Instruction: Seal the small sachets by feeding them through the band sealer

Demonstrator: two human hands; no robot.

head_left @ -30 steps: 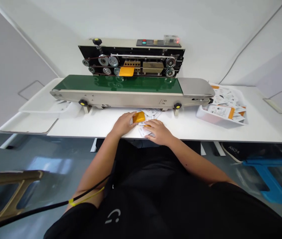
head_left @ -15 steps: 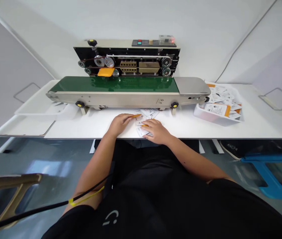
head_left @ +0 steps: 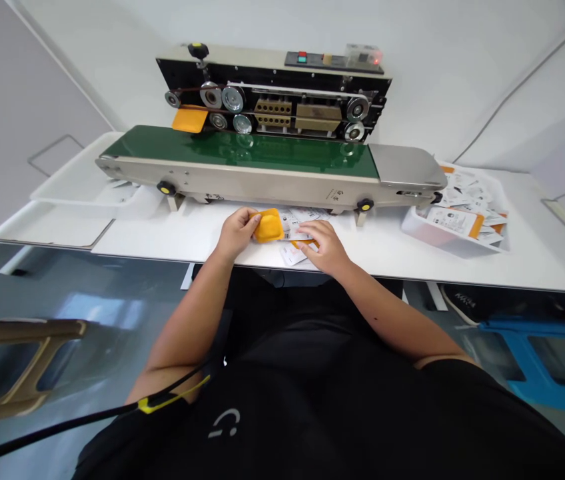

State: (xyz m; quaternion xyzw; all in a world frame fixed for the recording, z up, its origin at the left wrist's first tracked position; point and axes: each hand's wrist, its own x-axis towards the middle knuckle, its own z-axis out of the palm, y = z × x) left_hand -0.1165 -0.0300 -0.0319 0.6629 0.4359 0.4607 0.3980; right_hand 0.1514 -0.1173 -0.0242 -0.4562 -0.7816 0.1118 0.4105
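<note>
My left hand [head_left: 236, 232] pinches a small orange pouch [head_left: 269, 225] by its left edge, its orange face turned up, above the white table. Just right of it, my right hand [head_left: 326, 247] hovers over or rests on a loose pile of white printed packets [head_left: 292, 255]; its fingers are spread from the thumb. An orange edge shows beneath those fingers. Whether they touch the pouch is hard to tell. Behind both hands stands a band sealing machine [head_left: 272, 110] with a green conveyor belt [head_left: 242, 153]. Another orange pouch [head_left: 190, 120] hangs at its left rollers.
At the right, a white bin [head_left: 442, 240] is heaped with orange and white packets. Left of the conveyor, a translucent tray [head_left: 70, 190] holds a few packets. A blue stool [head_left: 537, 387] and a brown stool [head_left: 57, 333] flank me. A black cable [head_left: 62, 423] crosses my left arm.
My left hand has turned the orange pouch face up. My right hand has lifted a little and its fingers have spread. The pouch in the machine has travelled left along the rollers.
</note>
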